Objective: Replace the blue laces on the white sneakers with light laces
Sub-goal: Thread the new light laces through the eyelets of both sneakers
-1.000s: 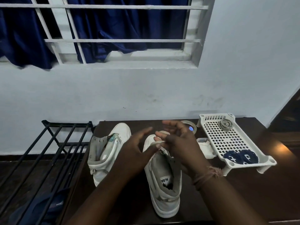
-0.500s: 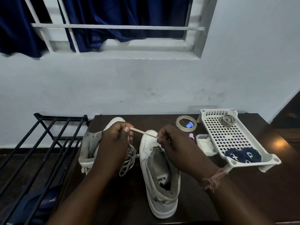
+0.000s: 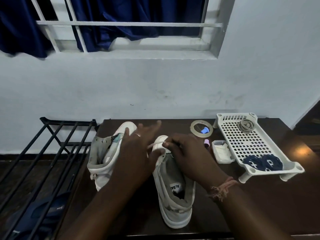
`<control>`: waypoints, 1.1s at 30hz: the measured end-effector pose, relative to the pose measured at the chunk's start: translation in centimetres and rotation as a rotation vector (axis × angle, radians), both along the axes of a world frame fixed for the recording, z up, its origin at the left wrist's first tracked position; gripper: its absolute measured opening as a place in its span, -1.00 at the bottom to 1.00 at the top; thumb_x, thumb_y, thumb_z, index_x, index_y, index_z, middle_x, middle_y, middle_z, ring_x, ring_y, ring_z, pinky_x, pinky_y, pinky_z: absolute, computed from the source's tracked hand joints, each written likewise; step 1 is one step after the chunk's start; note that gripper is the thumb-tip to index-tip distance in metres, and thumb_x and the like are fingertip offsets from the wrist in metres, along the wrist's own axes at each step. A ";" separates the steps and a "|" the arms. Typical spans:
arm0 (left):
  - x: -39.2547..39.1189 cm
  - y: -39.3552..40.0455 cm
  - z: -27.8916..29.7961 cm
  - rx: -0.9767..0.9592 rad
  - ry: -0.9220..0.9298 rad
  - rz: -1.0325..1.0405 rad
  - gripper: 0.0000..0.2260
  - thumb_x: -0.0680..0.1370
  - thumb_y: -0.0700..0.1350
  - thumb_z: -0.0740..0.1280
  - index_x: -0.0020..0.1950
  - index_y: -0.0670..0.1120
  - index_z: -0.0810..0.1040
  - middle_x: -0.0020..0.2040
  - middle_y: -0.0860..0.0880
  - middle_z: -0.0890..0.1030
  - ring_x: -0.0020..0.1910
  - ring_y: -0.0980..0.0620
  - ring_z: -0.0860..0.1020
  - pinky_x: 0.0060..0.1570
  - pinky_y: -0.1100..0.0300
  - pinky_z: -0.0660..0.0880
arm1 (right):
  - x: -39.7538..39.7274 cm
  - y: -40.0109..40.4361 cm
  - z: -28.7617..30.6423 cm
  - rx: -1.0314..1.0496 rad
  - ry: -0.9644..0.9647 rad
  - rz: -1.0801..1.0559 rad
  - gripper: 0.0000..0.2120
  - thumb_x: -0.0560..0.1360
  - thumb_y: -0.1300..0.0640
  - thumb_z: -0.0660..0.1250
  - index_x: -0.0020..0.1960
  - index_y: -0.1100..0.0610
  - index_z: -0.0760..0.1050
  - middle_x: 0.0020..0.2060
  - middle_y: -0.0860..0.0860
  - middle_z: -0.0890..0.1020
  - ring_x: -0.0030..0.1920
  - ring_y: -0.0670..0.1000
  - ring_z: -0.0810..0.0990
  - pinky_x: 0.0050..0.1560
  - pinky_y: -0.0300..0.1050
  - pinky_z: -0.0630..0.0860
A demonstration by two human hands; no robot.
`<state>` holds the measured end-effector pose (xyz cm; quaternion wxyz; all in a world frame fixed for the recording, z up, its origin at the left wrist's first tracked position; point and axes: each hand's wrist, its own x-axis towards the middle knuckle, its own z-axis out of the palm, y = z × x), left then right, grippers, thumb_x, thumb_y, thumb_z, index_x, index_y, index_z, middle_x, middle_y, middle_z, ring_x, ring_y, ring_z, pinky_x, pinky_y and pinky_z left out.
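Observation:
Two white sneakers stand on the dark table (image 3: 259,201). The left sneaker (image 3: 103,153) has no lace in its eyelets. Over the front of the right sneaker (image 3: 174,205), my right hand (image 3: 187,153) pinches a light lace (image 3: 151,145) with thumb and curled fingers near the toe end. My left hand (image 3: 138,148) hovers just left of it with fingers spread straight and blurred; the lace runs under its palm side. Two coiled blue laces (image 3: 263,163) lie at the near end of a white perforated tray (image 3: 230,118). A coiled light lace (image 3: 245,125) lies at its far end.
A tape roll (image 3: 194,129) with a blue cap (image 3: 204,130) inside, a small pink cap (image 3: 207,143) and a clear box (image 3: 222,152) sit between sneaker and tray. A black metal rack (image 3: 52,144) stands left of the table, a dark blue slipper (image 3: 34,213) beneath it.
My left hand was gripping the lace out to the left; now its fingers are spread and it has swung back toward the right sneaker. My right hand stays on the lace.

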<state>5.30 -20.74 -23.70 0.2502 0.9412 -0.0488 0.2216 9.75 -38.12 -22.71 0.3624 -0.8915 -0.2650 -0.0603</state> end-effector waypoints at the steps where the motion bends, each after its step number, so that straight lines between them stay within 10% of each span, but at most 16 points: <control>1: 0.0 -0.5 -0.3 0.031 0.062 -0.028 -0.48 0.52 0.11 0.33 0.49 0.11 0.45 0.17 0.05 0.66 0.20 0.02 0.55 0.44 -0.13 0.29 | -0.2 0.2 -0.1 0.004 0.009 0.037 -0.82 0.61 -0.04 0.22 -0.16 -0.15 0.47 -0.27 -0.25 0.57 -0.15 -0.10 0.55 -0.02 0.05 0.48; 6: -0.6 0.3 0.2 -0.164 0.092 0.142 -0.79 0.58 -0.09 0.34 0.08 0.11 0.74 -0.07 0.11 0.74 -0.08 0.13 0.66 0.00 0.13 0.55 | 0.4 -1.1 -0.3 0.021 0.153 -0.051 -0.83 0.59 -0.01 0.29 -0.16 -0.07 0.56 -0.30 -0.29 0.58 -0.24 -0.20 0.52 -0.03 0.04 0.49; 18: 0.0 1.3 -1.2 -0.116 0.211 0.432 -0.77 0.60 -0.10 0.34 0.20 0.10 0.69 0.09 0.04 0.72 0.12 0.00 0.65 0.11 0.11 0.52 | 1.3 -2.5 -0.8 -0.138 0.247 -0.331 -0.84 0.53 0.09 0.33 -0.22 -0.01 0.58 -0.28 -0.17 0.66 -0.15 -0.12 0.63 0.06 -0.04 0.53; 23: 0.2 -0.5 -1.1 -0.348 0.285 0.050 -0.38 0.47 -0.29 0.33 0.51 0.08 0.44 0.48 0.08 0.45 0.49 0.14 0.36 0.47 0.08 0.32 | 0.9 -1.2 -0.7 -0.051 0.208 -0.159 -0.65 0.47 0.36 0.26 0.06 0.00 0.67 -0.10 -0.12 0.68 -0.06 -0.14 0.62 0.02 -0.32 0.50; 27: 0.6 -1.8 -1.5 -0.545 0.330 -0.088 -0.52 0.41 0.03 0.41 0.34 0.23 0.57 0.08 0.16 0.70 0.08 0.24 0.63 0.18 0.11 0.55 | -0.1 -0.2 -0.3 0.143 0.200 -0.074 -0.80 0.48 0.26 0.35 -0.05 -0.04 0.59 -0.23 -0.16 0.69 -0.19 -0.20 0.65 -0.06 -0.16 0.58; 33: 0.7 -1.3 -2.0 -0.633 0.262 0.034 -0.81 0.57 -0.18 0.40 0.03 0.09 0.74 -0.18 0.14 0.72 -0.17 0.20 0.67 -0.14 0.29 0.54 | 0.0 -0.2 -0.3 0.112 0.170 -0.083 -0.93 0.44 0.12 0.46 -0.21 -0.02 0.61 -0.29 -0.16 0.67 -0.22 -0.19 0.63 -0.11 -0.05 0.58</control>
